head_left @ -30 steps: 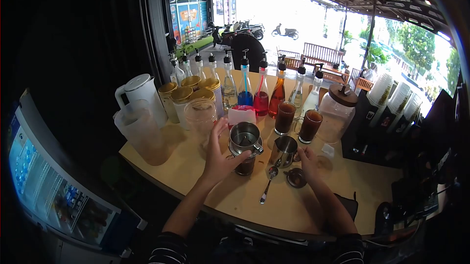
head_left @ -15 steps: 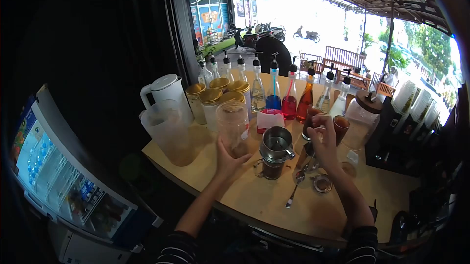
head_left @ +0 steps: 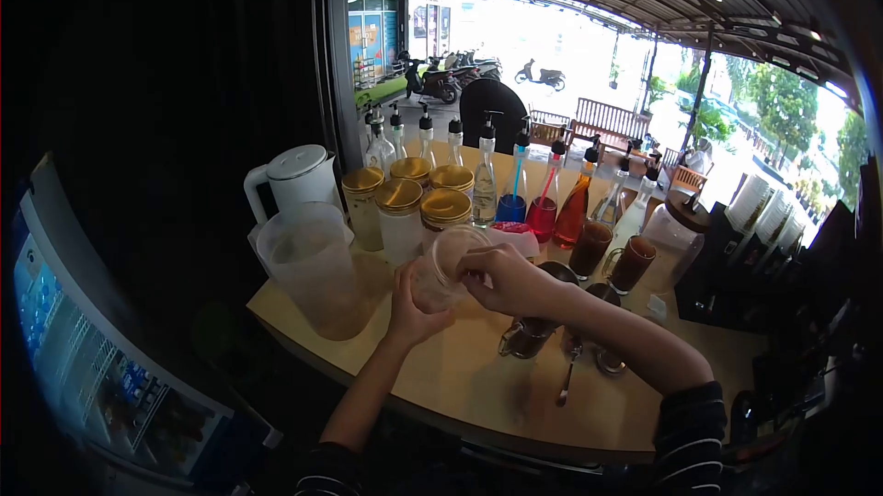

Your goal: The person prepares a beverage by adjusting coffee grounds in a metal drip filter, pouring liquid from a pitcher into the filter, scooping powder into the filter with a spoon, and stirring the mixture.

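My left hand is wrapped round the side of a clear plastic jar, which tilts toward me. At the jar's mouth is my right hand, its fingers closed and dipping inside; what they pinch, if anything, is hidden. Below my right forearm stands a glass mug with a metal filter on top, mostly covered by the arm. A spoon lies to the right of this mug. The small metal pitcher beside it is largely hidden by the forearm.
Gold-lidded jars, a frosted pitcher and a white jug stand at the left. Pump bottles line the back. Two dark drinks, a wooden-lidded jar and stacked cups are on the right.
My left hand went from beside the metal filter to the clear jar and now tilts it. My right hand has crossed leftward from the small pitcher to the jar's mouth. The view has shifted.
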Action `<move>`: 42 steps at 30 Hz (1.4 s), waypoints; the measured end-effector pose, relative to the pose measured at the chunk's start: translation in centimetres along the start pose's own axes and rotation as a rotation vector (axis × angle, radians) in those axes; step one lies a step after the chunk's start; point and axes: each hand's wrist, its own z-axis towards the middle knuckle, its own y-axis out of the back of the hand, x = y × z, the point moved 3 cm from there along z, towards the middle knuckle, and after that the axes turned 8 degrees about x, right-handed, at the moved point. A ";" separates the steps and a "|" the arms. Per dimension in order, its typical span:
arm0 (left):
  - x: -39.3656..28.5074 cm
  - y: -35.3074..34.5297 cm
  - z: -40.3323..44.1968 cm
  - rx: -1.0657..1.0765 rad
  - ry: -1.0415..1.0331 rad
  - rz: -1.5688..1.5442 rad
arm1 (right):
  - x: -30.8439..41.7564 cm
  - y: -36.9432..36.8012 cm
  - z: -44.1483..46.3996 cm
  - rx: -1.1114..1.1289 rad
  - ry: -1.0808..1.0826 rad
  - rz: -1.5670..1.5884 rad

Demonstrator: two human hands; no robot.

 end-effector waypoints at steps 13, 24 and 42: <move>-2.3 0.5 -1.1 0.085 -0.215 0.292 | -3.9 -8.4 3.7 0.841 -0.346 -0.578; -3.4 0.3 -1.7 0.081 -0.203 0.152 | 1.8 -5.4 2.8 0.684 -0.546 -0.559; -3.6 -0.1 -1.8 0.076 -0.108 0.094 | -7.1 -11.6 0.2 0.732 -0.258 -0.651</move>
